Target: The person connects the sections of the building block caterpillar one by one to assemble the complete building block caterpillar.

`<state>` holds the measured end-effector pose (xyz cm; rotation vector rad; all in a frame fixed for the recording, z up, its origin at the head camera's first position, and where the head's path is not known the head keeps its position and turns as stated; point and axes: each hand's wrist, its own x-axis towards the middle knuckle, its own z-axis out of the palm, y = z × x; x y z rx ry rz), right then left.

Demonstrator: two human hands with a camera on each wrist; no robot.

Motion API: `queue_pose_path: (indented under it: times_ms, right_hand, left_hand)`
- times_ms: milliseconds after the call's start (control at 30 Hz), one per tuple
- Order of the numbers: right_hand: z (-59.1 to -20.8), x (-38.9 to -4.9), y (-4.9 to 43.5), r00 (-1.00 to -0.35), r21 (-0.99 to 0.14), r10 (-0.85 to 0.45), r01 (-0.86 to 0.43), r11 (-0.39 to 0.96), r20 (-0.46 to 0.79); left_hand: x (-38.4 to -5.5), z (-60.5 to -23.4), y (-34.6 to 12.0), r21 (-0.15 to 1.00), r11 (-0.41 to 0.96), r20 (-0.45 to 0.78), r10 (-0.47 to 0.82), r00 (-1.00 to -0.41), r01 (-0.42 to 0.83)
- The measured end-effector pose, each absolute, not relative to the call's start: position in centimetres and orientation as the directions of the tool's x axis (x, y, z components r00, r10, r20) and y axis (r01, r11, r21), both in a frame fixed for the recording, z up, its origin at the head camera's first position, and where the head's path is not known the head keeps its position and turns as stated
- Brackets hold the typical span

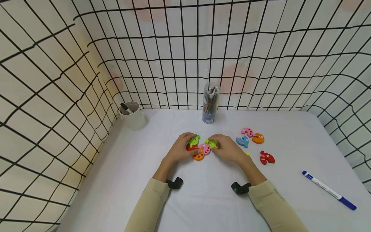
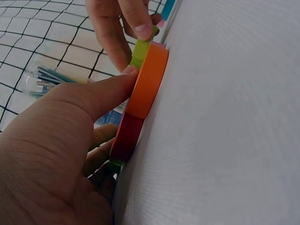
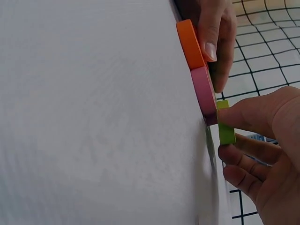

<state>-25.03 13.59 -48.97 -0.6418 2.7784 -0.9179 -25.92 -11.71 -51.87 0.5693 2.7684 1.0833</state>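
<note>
Small painted wooden puzzle pieces lie together in a curved row before me. The row has a green frog-like head [image 1: 193,140], a red piece [image 2: 127,137], an orange spotted piece [image 2: 151,79] and a pink spotted piece [image 1: 206,148]. Around the head and red piece curls my left hand [image 1: 181,149], its thumb across the top by the orange piece. My right hand [image 1: 229,149] pinches a light green piece [image 3: 226,127] between thumb and fingers, right against the pink piece's end. The fingers hide part of the green piece and the row.
To the right lie loose pink [image 1: 247,131], orange [image 1: 258,138], blue [image 1: 242,141] and red [image 1: 267,158] pieces. A blue-capped marker [image 1: 329,190] is farther right. Behind stand a clear jar of pens [image 1: 209,109] and a white bucket [image 1: 134,119]. Black wire mesh [image 1: 179,61] encloses the table.
</note>
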Motion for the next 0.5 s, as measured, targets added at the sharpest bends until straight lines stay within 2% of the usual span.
queue_pose_path:
  times_ms: [333,500]
  right_hand:
    - [-49.18,-24.99,13.16,-0.905,-0.585,-0.421,-0.312,0.749,-0.055]
    - [-49.04,-24.87,13.23,-0.905,-0.602,-0.423,-0.310,0.736,-0.051]
  left_hand:
    - [-25.85,-51.87,-11.74,0.677,0.666,0.036,0.396,-0.918,0.314]
    - [-25.84,-51.84,-11.95,0.647,0.657,0.062,0.461,-0.885,0.387]
